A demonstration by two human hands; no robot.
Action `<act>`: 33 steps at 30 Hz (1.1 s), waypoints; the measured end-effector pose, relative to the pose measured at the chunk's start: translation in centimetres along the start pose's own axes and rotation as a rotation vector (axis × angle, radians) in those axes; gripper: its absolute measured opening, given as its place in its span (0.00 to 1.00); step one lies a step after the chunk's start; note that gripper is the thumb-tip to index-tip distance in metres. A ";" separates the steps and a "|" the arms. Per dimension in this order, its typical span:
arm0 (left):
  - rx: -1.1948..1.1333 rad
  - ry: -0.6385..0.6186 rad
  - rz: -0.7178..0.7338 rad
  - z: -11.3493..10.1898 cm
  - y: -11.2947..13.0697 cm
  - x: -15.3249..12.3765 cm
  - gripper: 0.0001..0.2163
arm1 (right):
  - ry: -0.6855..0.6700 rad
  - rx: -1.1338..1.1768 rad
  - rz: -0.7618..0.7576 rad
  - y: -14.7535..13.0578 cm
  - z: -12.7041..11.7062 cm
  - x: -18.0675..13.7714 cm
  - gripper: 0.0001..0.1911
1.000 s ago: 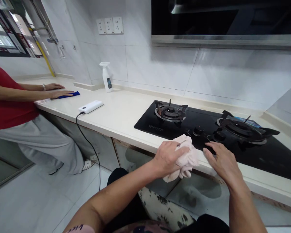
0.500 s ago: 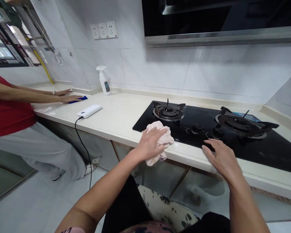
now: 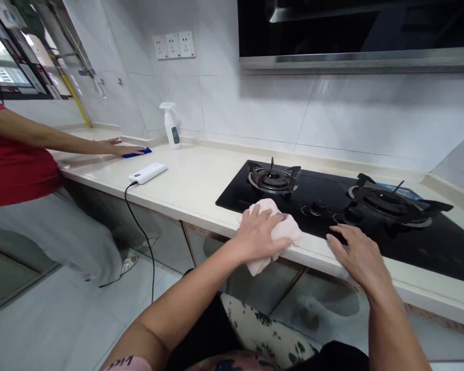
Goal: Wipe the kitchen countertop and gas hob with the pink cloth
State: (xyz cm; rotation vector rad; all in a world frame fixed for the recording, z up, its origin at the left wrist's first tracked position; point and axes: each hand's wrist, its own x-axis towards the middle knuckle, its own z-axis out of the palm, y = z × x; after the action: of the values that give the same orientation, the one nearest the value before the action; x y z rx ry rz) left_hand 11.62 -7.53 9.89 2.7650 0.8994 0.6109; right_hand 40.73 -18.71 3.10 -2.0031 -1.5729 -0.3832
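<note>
A pale pink cloth [image 3: 290, 226] lies at the front edge of the cream countertop [image 3: 193, 180], part of it hanging over the edge. My left hand [image 3: 260, 232] presses on it from above, fingers spread over the fabric. The black gas stove [image 3: 235, 193] sits just behind the cloth. My right hand [image 3: 358, 252] holds nothing; its fingers are apart and the fingertips rest at the stove's front edge, close to a control knob [image 3: 351, 214].
A white spray bottle [image 3: 172, 129] stands by the wall. A white power bank [image 3: 149, 173] with a black cable [image 3: 141, 226] lies on the counter. At left, a co-worker in a red shirt [image 3: 15, 154] has a hand on a blue cloth [image 3: 137, 153]. A range hood [image 3: 351, 59] overhangs the stove.
My left hand has slid the cloth to the right along the counter's front edge. My right hand has barely moved. The co-worker's hand and blue cloth have shifted.
</note>
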 end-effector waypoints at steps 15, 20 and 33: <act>0.293 0.197 0.503 7.6 7.9 -1.2 0.32 | -0.041 0.149 -0.059 1.4 -0.8 0.6 0.28; 0.324 0.261 0.507 7.5 4.6 -1.7 0.32 | -0.024 0.102 -0.068 1.1 -0.7 0.3 0.26; 0.394 0.325 0.418 -0.5 -19.8 -10.2 0.28 | -0.048 0.092 -0.041 0.6 -0.8 -0.2 0.26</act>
State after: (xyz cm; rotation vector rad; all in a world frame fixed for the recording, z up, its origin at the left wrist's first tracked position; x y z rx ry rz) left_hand -6.43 2.31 1.45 3.3098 0.5310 1.0785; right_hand 41.33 -19.40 3.49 -1.9260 -1.6336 -0.2755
